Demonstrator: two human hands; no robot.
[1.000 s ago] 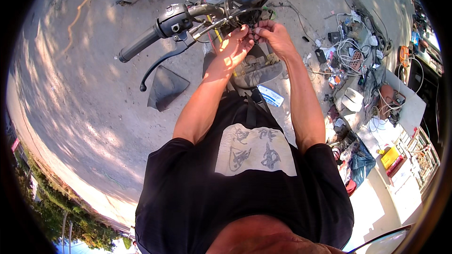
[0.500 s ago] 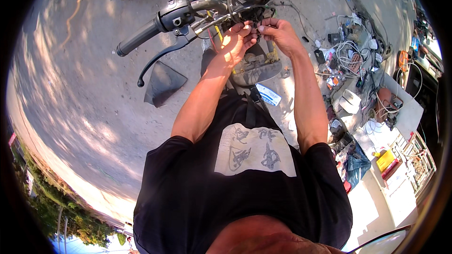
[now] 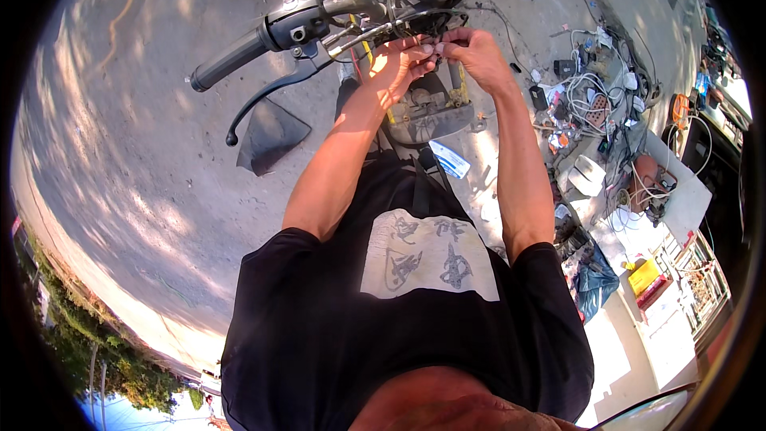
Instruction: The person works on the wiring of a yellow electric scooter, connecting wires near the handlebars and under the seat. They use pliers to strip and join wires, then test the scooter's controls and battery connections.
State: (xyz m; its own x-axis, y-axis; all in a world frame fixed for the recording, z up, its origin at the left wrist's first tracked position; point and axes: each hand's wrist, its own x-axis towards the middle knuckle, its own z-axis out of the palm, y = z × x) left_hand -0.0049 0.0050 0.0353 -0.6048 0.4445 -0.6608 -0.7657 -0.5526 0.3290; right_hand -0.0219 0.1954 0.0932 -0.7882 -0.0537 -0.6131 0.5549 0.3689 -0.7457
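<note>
My left hand (image 3: 396, 64) and right hand (image 3: 471, 52) pinch small wires (image 3: 435, 46) just below the handlebar (image 3: 279, 32), mid-joining, I judge; next needs steady, fine fingertip twisting

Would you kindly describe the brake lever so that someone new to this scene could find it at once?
Start at the motorcycle handlebar at the top of the view, left of the left hand. Below its black rubber grip hangs the brake lever. Unlike the thick, straight grip, it is a thin, curved black bar ending in a small ball.
</note>
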